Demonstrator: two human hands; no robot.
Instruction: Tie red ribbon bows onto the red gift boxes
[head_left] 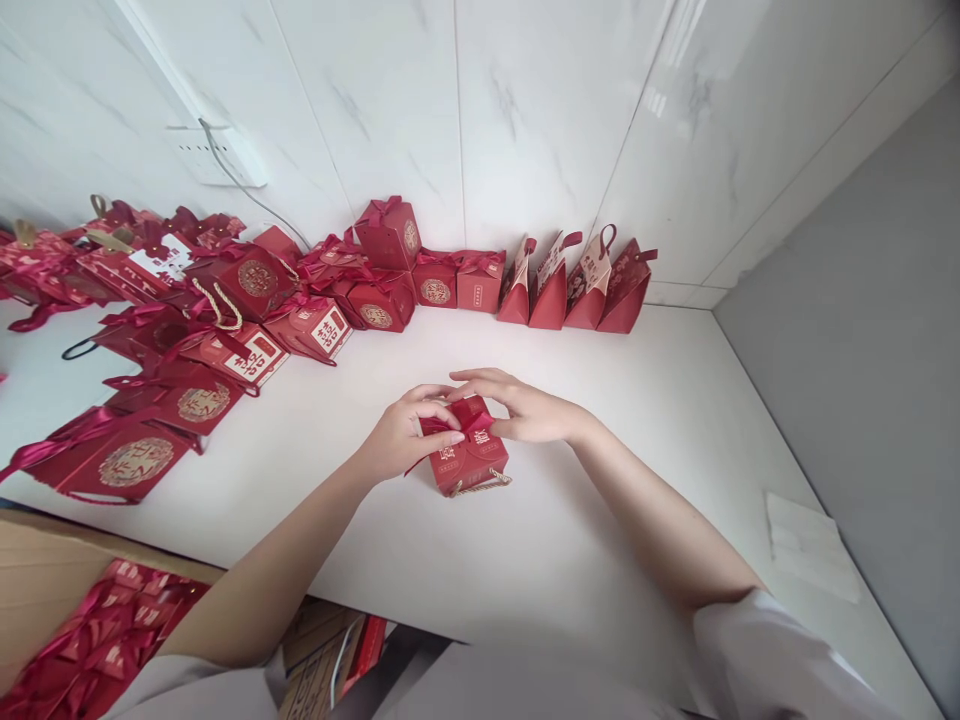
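Observation:
A small red gift box (471, 464) with pale printed characters sits on the white table in front of me, a twisted gold cord handle (481, 484) hanging at its near side. Across its top runs a red ribbon (472, 412), partly covered by my fingers. My left hand (405, 435) comes from the left, thumb and forefinger bent around the ribbon's left part. From the right, my right hand (517, 408) arches over the box top, its thumb at the ribbon's right end and its longer fingers reaching over to the left hand. The exact finger contact is partly hidden.
Several finished red boxes (135, 462) with ribbons line the left and back of the table (600, 540). Several triangular boxes with loops (551, 295) stand by the wall. A carton (45, 570) of red boxes is below left. White paper (810, 545) lies right.

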